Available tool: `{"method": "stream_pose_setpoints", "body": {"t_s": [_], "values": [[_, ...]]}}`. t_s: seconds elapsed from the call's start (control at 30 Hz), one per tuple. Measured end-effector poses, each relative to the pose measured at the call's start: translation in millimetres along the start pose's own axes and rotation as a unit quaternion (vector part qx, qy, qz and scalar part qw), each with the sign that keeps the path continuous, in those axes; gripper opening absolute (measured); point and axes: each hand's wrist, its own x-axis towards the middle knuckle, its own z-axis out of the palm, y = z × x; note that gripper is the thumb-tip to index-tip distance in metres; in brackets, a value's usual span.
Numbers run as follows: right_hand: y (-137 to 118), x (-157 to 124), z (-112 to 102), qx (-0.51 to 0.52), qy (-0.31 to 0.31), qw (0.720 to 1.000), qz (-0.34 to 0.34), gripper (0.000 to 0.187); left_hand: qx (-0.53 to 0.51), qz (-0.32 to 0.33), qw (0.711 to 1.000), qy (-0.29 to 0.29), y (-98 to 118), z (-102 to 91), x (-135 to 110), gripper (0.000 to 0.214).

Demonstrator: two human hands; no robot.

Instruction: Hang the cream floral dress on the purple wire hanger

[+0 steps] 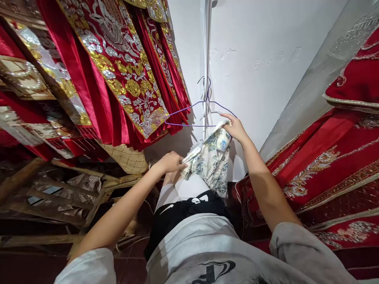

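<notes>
A white garment with a blue and green floral print (211, 157) hangs between my two hands, its upper edge stretched on a slant. My left hand (171, 161) is closed on the lower left end of that edge. The upper right end is pinched by my right hand (235, 128), close to the right arm of a purple wire hanger (189, 125). That hanger hangs on a pale vertical rail (207, 47) against the wall. Part of its lower bar is hidden behind the cloth and my right hand. I cannot make out the garment's exact kind.
Red gowns with gold and silver embroidery (133, 79) hang on the left, above a wooden frame (115, 181). More red beaded garments (319, 169) line the right side, partly beside a translucent cover (296, 102). A white wall (254, 51) stands ahead.
</notes>
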Motion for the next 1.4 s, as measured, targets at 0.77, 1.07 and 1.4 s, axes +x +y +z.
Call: {"method": "stream_pose_setpoints", "body": {"t_s": [0.77, 1.07, 1.4], "values": [[-14.5, -35.7, -15.3, -0.146, 0.013, 0.989, -0.001, 0.022, 0.004, -0.177, 0.961, 0.214, -43.0, -99.6, 52.3, 0.039], [-8.6, -34.7, -19.7, -0.11, 0.016, 0.993, 0.027, 0.022, 0.061, -0.091, 0.977, 0.183, -54.2, -91.6, 40.8, 0.024], [-30.3, -48.8, -6.4, -0.085, -0.041, 0.995, 0.015, 0.025, -0.111, 0.061, 0.926, 0.355, -26.8, -124.6, 63.8, 0.046]]}}
